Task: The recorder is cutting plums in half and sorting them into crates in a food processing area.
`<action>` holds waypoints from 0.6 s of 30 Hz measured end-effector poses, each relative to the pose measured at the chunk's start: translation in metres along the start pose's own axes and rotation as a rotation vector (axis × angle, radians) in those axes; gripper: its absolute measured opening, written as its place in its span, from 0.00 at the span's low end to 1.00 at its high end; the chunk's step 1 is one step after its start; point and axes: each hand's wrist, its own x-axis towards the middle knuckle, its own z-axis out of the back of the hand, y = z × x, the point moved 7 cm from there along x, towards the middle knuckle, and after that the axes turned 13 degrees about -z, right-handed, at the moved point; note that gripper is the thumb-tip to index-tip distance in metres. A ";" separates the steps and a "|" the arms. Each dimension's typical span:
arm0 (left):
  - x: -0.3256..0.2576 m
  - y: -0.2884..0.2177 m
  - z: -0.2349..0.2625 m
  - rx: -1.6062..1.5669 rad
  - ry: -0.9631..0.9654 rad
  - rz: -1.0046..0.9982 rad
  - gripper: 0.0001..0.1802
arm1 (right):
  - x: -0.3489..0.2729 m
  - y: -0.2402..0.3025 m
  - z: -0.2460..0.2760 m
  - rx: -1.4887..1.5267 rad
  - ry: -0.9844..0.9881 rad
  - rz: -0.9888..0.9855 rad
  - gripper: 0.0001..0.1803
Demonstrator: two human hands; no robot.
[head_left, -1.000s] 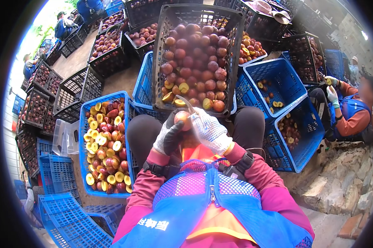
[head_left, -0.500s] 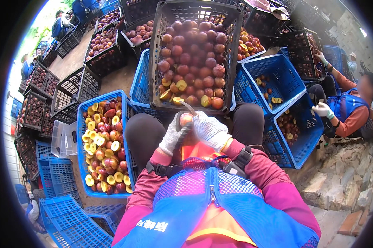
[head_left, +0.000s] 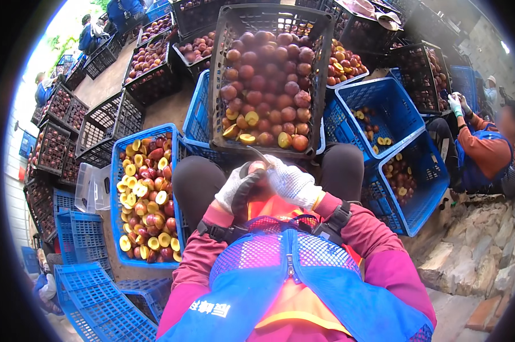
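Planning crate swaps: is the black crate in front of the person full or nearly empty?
Full. The black crate is heaped with whole red fruit close to its rim, with a few cut yellow halves at the near edge.

At the lower centre of the frame the person wore a blue mesh-panelled vest with a centre zip over an orange top, magenta sleeves with black straps near the elbows, dark trousers, and white knit gloves on the left hand point(head_left: 233, 194) and right hand point(head_left: 291, 183).
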 end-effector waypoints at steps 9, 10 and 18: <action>-0.006 -0.045 -0.015 -0.132 -0.105 -0.185 0.35 | -0.009 -0.041 0.037 0.217 -0.016 -0.337 0.20; -0.009 -0.053 -0.021 -0.208 -0.071 -0.195 0.37 | -0.015 -0.026 0.041 0.168 -0.033 -0.225 0.21; -0.004 -0.031 -0.020 -0.534 -0.055 -0.221 0.35 | -0.046 0.047 0.074 -0.146 -0.241 0.070 0.14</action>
